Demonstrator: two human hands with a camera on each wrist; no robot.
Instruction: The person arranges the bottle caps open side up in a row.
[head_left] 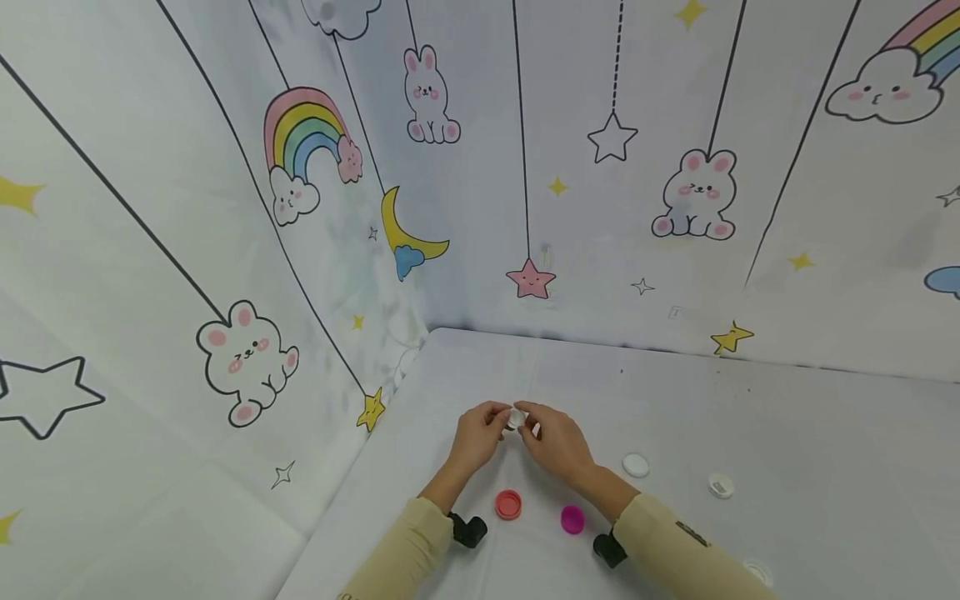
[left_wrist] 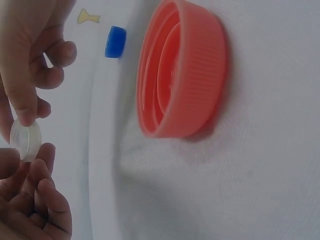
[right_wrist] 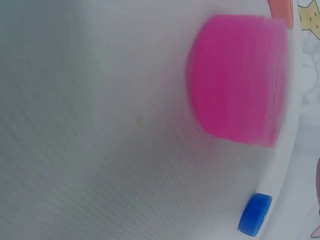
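Between both hands is a small whitish round cap (head_left: 516, 418), raised over the white table. My left hand (head_left: 477, 435) pinches one side of it with thumb and fingers. The opposite side is pinched by my right hand (head_left: 557, 440). In the left wrist view the translucent cap (left_wrist: 26, 140) is tilted on edge, with fingertips at its rim above and below. Nearer my body on the table are a coral-red ribbed cap (head_left: 508, 504), hollow side up, and a magenta cap (head_left: 572, 520).
A blue cap (left_wrist: 115, 42) stands beyond the red one in the left wrist view. To the right lie a white disc-like lid (head_left: 636, 465), another white cap (head_left: 722, 486) and a pale ring-shaped lid (head_left: 758, 572). Printed cloth (head_left: 480, 208) hangs behind the table and at its left.
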